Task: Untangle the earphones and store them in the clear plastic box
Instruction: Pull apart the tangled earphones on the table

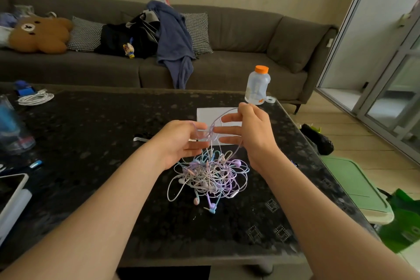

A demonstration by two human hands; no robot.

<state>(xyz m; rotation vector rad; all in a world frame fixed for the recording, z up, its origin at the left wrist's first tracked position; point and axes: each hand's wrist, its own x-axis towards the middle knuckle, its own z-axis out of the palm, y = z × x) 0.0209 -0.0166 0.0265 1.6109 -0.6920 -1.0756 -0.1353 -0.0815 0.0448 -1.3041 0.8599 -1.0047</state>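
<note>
Left hand (181, 141) and right hand (252, 132) pinch one lilac cord (223, 113) between their fingers; the earphone tangle (211, 175) lies directly below.

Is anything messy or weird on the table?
Yes. The earphones lie in one knotted heap of white, pink, blue and purple cords on the dark table. The left hand and right hand pinch a purple cord pulled up from it. Nothing looks spilled or broken.
</note>
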